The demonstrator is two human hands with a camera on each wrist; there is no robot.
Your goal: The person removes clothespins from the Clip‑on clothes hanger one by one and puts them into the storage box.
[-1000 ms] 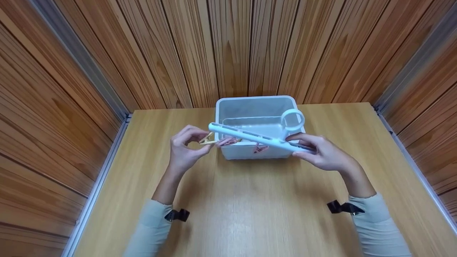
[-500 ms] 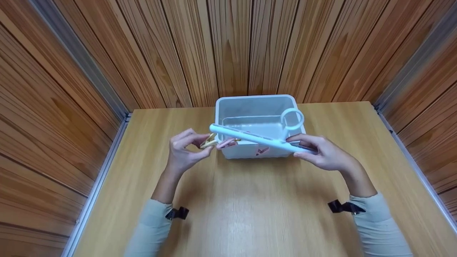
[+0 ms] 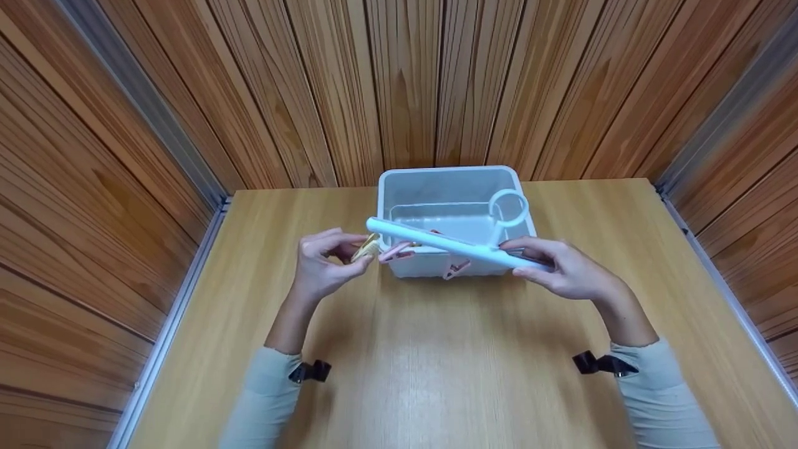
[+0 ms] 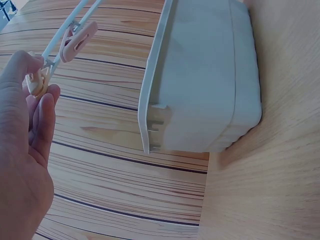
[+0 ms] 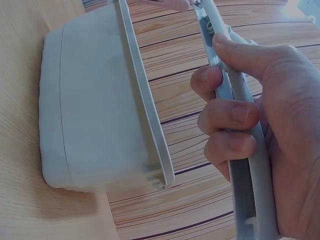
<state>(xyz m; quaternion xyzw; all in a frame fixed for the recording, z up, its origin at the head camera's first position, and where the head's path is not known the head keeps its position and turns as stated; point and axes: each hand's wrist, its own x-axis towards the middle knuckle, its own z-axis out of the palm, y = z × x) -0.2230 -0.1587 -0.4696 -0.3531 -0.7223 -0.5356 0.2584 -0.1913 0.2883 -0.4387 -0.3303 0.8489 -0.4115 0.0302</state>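
A light blue clip hanger point(image 3: 430, 238) with a ring-shaped hook point(image 3: 509, 208) slants over the front of a white bin. My right hand point(image 3: 558, 265) grips its right end, fingers wrapped round the bar point(image 5: 242, 135) in the right wrist view. At the other end, my left hand point(image 3: 327, 259) pinches a yellow clothespin point(image 3: 366, 248) between thumb and fingers. In the left wrist view this clothespin point(image 4: 39, 81) sits at the end of the hanger's rails. Pink clothespins point(image 3: 396, 251) hang from the bar, one point(image 3: 457, 269) nearer its middle.
The white bin point(image 3: 408, 265) stands on the wooden table point(image 3: 411, 362), close to the wood-plank back wall point(image 3: 411, 93). Plank walls with metal edge strips point(image 3: 168, 324) flank both sides. A black wrist camera point(image 3: 310, 371) sits on each sleeve.
The yellow clothespin has turned in my left fingers and now stands steeper, up against the hanger's end. The hanger has rolled slightly, and the middle pink clothespin hangs a little lower.
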